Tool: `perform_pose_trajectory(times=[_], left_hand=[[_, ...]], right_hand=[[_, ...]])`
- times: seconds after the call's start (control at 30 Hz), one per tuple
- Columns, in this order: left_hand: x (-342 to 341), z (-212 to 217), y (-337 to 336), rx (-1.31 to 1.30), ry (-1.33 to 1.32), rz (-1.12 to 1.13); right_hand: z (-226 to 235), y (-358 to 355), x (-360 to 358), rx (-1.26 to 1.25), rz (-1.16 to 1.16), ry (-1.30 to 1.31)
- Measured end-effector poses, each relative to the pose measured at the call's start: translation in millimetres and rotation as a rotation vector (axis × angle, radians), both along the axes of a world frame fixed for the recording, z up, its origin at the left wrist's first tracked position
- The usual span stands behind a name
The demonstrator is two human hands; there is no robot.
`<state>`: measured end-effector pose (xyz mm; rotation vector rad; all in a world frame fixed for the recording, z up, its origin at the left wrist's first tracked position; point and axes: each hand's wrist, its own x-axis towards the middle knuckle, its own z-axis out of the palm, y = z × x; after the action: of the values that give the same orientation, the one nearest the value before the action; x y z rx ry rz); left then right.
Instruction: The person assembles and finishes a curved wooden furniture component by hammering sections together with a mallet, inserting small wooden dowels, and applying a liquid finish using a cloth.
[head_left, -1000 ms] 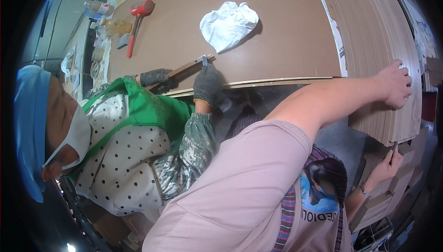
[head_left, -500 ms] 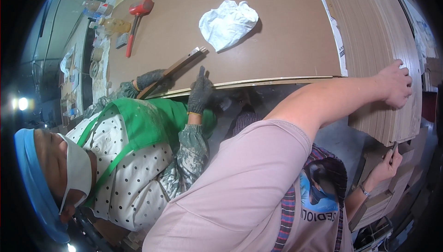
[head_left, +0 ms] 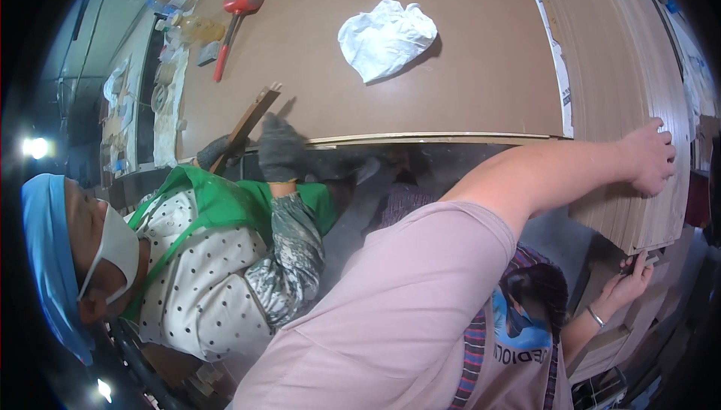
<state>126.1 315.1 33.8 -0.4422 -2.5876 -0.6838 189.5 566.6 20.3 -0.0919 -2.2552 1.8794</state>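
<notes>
My left arm stretches across to the right, and my left hand (head_left: 650, 161) lies on a long stack of thin wood-grain boards (head_left: 607, 72). Its fingers bend down over the pale top board (head_left: 665, 218). Lower down, by the near end of the stack, my right hand (head_left: 629, 284), with a bracelet at the wrist, is closed round a small dark tool (head_left: 628, 266) with a metallic tip. The fingers hide most of that tool, so its kind cannot be made out.
To the left a co-worker in grey gloves (head_left: 279, 151) and a green apron handles a brown wooden strip (head_left: 246, 126). A brown worktable (head_left: 481, 57) carries a crumpled white cloth (head_left: 384, 38), a red mallet (head_left: 242, 3) and bottles (head_left: 197, 29). More boards (head_left: 601, 354) lie below right.
The view has shifted slightly. The co-worker has drawn the wooden strip back to the left and tilted it more upright. My right hand has turned a little; my left stays on the stack.
</notes>
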Motion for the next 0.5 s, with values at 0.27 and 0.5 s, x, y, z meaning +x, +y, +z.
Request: perform_pose_trajectory(times=[0.27,0.5], left_hand=[[11,-4,7,-0.077,0.016,0.010],[7,4,13,-0.009,0.047,0.017]], right_hand=[[-31,39,-12,-0.393,0.058,-0.345],[-10,28,-7,-0.315,0.155,-0.258]])
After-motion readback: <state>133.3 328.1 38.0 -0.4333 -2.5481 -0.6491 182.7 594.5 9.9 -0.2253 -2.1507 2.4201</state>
